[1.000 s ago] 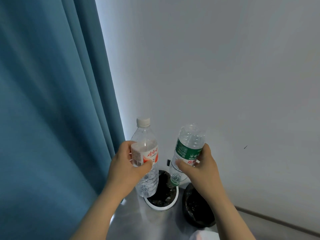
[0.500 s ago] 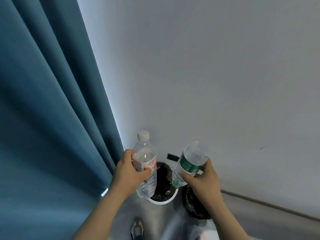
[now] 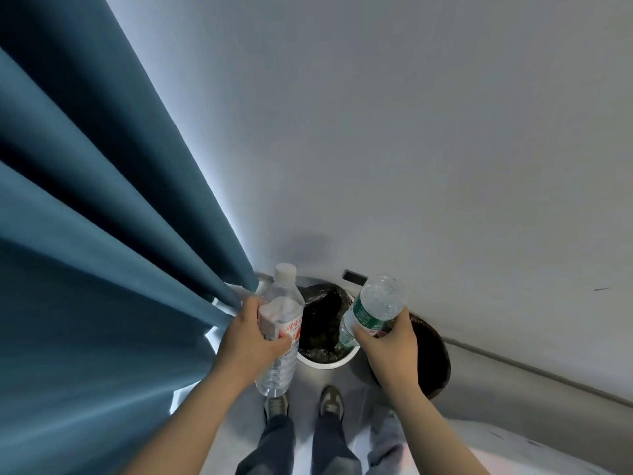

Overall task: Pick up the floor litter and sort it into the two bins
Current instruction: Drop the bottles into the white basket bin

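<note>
Blue curtain (image 3: 102, 234) hangs at the left against a pale wall. The left hand (image 3: 250, 341) grips a red-labelled bottle (image 3: 282, 323), cap up, beside the white-rimmed bin (image 3: 325, 361). Over that bin the green-labelled bottle (image 3: 373, 306) tilts neck-down, gripped by the right hand (image 3: 390, 344). The dark bin (image 3: 435, 358) sits furthest right. Neither of the 2 bottles is binned yet, and I cannot tell if other litter remains.

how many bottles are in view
2. The red-label bottle is upright in the left hand; the green-label bottle is tilted neck-down in the right hand, above the white bin. More may be hidden inside it.
</note>
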`<state>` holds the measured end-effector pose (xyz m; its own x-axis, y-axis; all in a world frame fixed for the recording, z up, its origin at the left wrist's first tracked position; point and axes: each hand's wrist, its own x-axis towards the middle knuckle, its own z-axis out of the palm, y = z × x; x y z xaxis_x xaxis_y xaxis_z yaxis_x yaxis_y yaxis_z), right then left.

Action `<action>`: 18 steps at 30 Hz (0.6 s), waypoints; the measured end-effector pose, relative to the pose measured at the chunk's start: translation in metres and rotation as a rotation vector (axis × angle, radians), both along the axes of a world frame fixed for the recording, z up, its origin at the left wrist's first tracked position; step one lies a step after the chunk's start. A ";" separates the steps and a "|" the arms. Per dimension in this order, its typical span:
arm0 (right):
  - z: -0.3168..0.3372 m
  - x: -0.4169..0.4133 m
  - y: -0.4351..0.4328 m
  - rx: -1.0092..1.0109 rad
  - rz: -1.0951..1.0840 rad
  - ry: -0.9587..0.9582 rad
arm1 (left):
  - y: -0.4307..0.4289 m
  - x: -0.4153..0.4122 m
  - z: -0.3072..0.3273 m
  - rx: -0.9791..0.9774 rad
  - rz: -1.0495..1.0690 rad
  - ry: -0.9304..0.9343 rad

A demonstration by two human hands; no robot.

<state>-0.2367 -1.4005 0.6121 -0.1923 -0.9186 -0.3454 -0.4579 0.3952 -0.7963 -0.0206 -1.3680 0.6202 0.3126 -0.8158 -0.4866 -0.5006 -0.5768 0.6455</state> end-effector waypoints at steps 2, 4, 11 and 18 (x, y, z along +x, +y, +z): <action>-0.023 0.001 -0.008 0.023 0.020 0.003 | 0.001 0.000 -0.015 0.035 0.006 -0.011; -0.046 0.004 -0.014 0.049 0.062 0.001 | 0.003 0.002 -0.026 0.069 -0.004 -0.016; -0.088 0.003 -0.016 0.178 0.251 0.187 | 0.000 0.005 -0.053 0.112 -0.012 -0.020; -0.079 -0.022 -0.014 0.277 0.767 0.686 | -0.018 -0.003 -0.057 0.144 -0.103 -0.025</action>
